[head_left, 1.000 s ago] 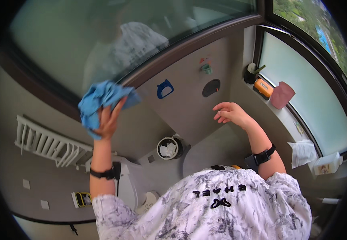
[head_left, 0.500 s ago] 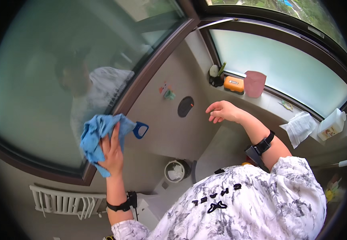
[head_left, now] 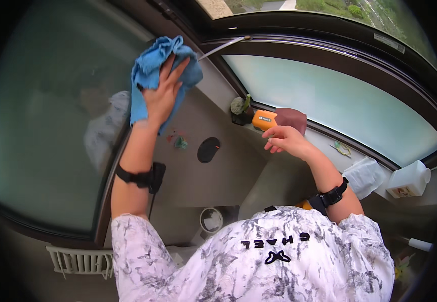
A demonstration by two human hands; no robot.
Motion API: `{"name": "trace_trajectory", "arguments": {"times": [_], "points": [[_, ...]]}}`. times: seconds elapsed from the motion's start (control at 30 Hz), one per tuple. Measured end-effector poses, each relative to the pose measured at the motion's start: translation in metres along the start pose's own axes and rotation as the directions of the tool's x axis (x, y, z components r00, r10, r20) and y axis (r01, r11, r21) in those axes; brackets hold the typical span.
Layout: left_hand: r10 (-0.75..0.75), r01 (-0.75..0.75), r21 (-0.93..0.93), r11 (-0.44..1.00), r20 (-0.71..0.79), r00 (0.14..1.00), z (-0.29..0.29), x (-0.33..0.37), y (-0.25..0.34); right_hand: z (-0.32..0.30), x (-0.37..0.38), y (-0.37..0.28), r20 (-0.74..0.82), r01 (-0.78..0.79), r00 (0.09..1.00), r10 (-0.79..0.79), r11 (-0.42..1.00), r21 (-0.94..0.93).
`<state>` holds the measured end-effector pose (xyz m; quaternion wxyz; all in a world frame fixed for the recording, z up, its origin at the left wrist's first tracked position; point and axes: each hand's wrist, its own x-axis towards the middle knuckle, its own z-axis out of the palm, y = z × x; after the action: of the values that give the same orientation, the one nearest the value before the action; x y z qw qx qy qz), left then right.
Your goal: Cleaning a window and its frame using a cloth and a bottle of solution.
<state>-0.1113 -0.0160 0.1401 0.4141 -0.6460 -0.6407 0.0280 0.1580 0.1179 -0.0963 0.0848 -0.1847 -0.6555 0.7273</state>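
A crumpled blue cloth [head_left: 149, 65] lies under my left hand [head_left: 164, 98], its fingers spread over the fabric and pressing it. The cloth covers the upper part of the opened window's brown frame edge, next to the frosted glass pane [head_left: 47, 110]. My right hand [head_left: 286, 141] hovers in front of the sill with loosely bent fingers and nothing in them. Nearest to it are an orange box [head_left: 264, 120] and a dark pink, flat-looking piece [head_left: 291, 120]; the hand partly covers the latter.
A metal stay [head_left: 223, 48] runs from behind the cloth to the fixed frame. On the sill [head_left: 324, 143] are a dark pot [head_left: 239, 117], a white plastic bag [head_left: 363, 177] and a white jug [head_left: 409, 180]. A bin [head_left: 211, 220] and a white radiator [head_left: 80, 260] are lower down.
My left hand and the cloth have moved up and away along the window frame. The blue loop handle beside the cloth is out of sight now. My right hand keeps its loose pose.
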Motion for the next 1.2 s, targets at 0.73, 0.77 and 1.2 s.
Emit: {"name": "trace_trajectory", "arguments": {"times": [0.73, 0.77, 1.2], "points": [[0.136, -0.109, 0.290, 0.951, -0.074, 0.988, 0.084, 0.109, -0.068, 0.006, -0.036, 0.022, -0.055, 0.067, 0.996, -0.068, 0.998, -0.015], [0.049, -0.019, 0.172, 0.985, -0.172, 0.984, 0.085, 0.110, -0.060, 0.004, -0.040, 0.026, -0.072, 0.058, 0.996, -0.059, 0.998, -0.005], [-0.213, 0.189, -0.101, 0.977, -0.347, 0.914, 0.104, 0.101, 0.059, -0.005, -0.099, 0.049, -0.216, 0.020, 0.976, -0.017, 1.000, 0.015]]}}
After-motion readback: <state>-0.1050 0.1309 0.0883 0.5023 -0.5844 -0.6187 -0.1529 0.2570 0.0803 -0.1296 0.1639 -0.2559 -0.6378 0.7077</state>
